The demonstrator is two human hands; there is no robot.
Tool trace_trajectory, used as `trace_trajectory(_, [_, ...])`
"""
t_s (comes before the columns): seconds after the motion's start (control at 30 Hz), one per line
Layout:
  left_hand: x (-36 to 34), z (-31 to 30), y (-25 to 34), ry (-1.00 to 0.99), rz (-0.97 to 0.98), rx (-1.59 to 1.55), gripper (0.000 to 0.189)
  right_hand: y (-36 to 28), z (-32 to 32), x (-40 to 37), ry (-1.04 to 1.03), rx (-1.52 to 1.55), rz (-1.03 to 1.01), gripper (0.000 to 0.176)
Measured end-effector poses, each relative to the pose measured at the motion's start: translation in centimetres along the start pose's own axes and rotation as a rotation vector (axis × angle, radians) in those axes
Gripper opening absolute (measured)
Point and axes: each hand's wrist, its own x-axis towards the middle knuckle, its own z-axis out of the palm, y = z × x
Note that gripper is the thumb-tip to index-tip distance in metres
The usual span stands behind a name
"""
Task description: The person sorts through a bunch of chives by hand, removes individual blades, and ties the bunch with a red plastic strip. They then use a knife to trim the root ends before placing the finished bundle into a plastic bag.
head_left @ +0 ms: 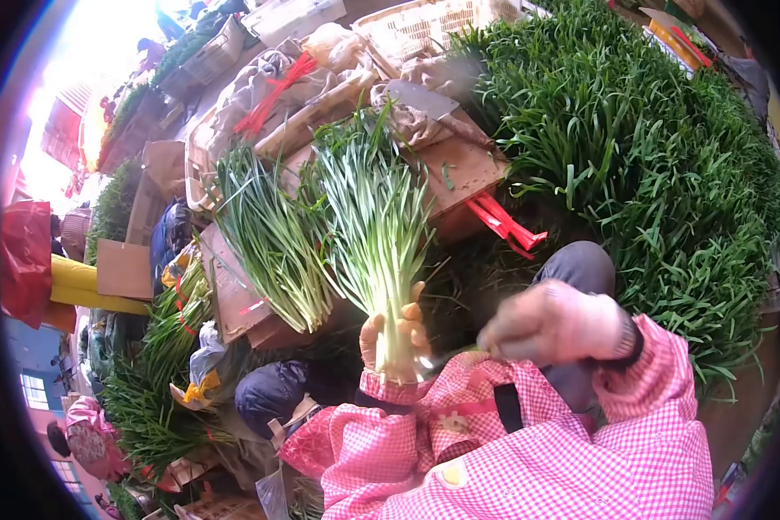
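A bunch of garlic chives [381, 225] stands upright in front of me, its pale stems downward and green leaves fanned up. My left hand [412, 331] is closed around the stems near their lower ends. My right hand [550, 325], smeared by motion, is to the right of the bunch, above my right knee. I cannot tell what its fingers hold. Another loose bunch of chives [273, 247] lies left of the held one, on a brown board [230, 282]. Red strips [507, 227] hang over the near edge of the wooden block [459, 173].
A large heap of chives [633, 165] fills the right side. Behind the board are a flat metal blade [420, 100], red ties [276, 94] on cloth and a white basket [433, 28]. Tied green bundles [169, 338] lie at left; a person in pink [95, 438] is farther off.
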Motion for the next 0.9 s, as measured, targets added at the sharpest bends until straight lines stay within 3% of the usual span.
trace_trajectory(0.07, [-0.1,0.5,0.2,-0.081,-0.027,-0.092,0.073,1.9,1.2,1.6,-0.251,-0.726,0.456,0.030])
trace_trajectory(0.2, [-0.4,0.3,0.2,-0.063,-0.011,-0.059,0.070,4.5,2.3,5.3,0.322,-0.258,0.034,0.031])
trace_trajectory(0.27, [-0.2,0.1,0.1,-0.012,0.001,-0.016,0.067,5.0,2.2,8.3,0.446,-0.430,0.062,0.032])
trace_trajectory(0.43, [-0.7,-1.0,0.9,-0.102,-0.050,-0.057,0.048,4.0,3.6,11.3,0.267,0.193,0.240,0.022])
trace_trajectory(0.47, [-0.8,-1.5,1.2,-0.144,-0.087,-0.051,0.046,2.8,3.5,10.7,0.173,0.109,0.237,0.018])
trace_trajectory(0.5, [-1.0,-2.0,1.9,-0.068,-0.011,0.027,0.052,2.4,4.3,9.4,0.001,0.759,0.190,0.018])
trace_trajectory(0.53, [-0.9,-1.9,2.3,0.015,0.058,0.111,0.059,-1.3,2.4,7.7,-0.168,0.813,0.217,0.012])
trace_trajectory(0.57, [-0.9,-2.0,2.2,-0.015,0.064,0.030,0.060,0.0,3.9,6.9,-0.370,0.867,-0.047,0.014])
trace_trajectory(0.6, [-0.7,-1.2,1.7,-0.050,0.077,-0.047,0.060,-2.6,1.9,5.8,-0.591,0.767,0.001,0.013])
trace_trajectory(0.67, [-0.6,0.4,0.7,-0.120,0.110,-0.200,0.062,0.0,2.4,4.7,-0.780,0.759,-0.200,0.018])
trace_trajectory(0.73, [-0.6,1.1,-0.1,-0.176,0.136,-0.352,0.063,7.9,3.6,4.0,0.034,-0.065,-0.386,0.023])
trace_trajectory(0.8, [-0.9,0.7,0.2,-0.161,0.139,-0.356,0.068,6.6,-0.4,6.9,0.198,-0.420,0.162,0.030])
trace_trajectory(0.87, [-0.7,0.7,0.2,-0.161,0.144,-0.343,0.071,7.7,-1.8,9.5,0.511,-0.188,0.223,0.037])
trace_trajectory(0.9, [-0.7,0.7,0.1,-0.158,0.146,-0.328,0.070,8.1,-1.8,10.8,0.498,-0.271,0.225,0.040])
